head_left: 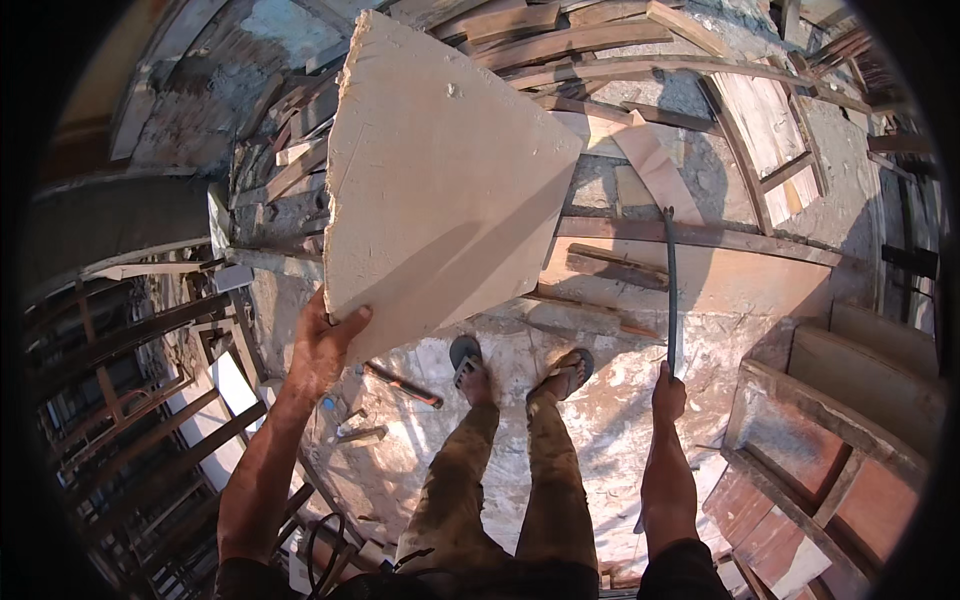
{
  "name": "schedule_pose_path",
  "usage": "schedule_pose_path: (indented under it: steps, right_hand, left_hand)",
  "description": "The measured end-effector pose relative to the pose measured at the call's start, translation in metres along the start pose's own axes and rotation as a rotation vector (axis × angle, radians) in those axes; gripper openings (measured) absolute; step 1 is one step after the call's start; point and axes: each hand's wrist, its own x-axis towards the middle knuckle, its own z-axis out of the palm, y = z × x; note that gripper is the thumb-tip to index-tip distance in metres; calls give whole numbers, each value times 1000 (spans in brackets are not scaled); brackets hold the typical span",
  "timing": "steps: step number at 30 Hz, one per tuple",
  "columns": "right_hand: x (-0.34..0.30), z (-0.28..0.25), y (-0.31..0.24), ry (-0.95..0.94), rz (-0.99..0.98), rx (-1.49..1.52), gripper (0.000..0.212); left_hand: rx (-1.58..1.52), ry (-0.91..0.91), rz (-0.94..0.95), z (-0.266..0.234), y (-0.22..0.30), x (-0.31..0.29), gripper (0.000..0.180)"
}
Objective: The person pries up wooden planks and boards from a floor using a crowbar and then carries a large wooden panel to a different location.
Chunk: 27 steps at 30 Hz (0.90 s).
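My left hand [325,350] grips the lower left corner of a large pale board [450,170], its thumb lying on the near face. The board is held up and tilted, with a ragged, crumbling left edge and a slanted right side. My fingers behind it are partly hidden. On the right, my right hand [668,393] is wrapped round a long dark pry bar [672,290]. The bar points away from me, and its small hooked tip lies over a piece of thin plywood [655,165]. Shadows cross the board's face.
Loose wooden strips [575,45] are strewn across the far ground. A long plywood panel [720,280] lies ahead on the right. Wooden frames [800,450] stand at the near right, more slatted timber [140,350] at left. An orange-and-black tool [403,386] lies beside my sandalled feet [565,375].
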Motion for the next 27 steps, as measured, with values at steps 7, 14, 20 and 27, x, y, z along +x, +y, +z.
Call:
schedule_pose_path:
  steps: [7,14,20,27]
  right_hand:
    - [40,7,-20,-33,78,-164,60]
    - [-19,-40,-89,-13,-571,-32,57]
    - [-120,-40,-144,-119,-580,1,61]
    - [-178,12,-236,-312,-693,-175,51]
  left_hand:
    - [396,321,64,-142,-42,-102,29]
    - [832,360,315,-226,-144,-146,48]
    - [613,433,100,-321,-236,-171,51]
    - [593,473,-14,-363,-307,-196,39]
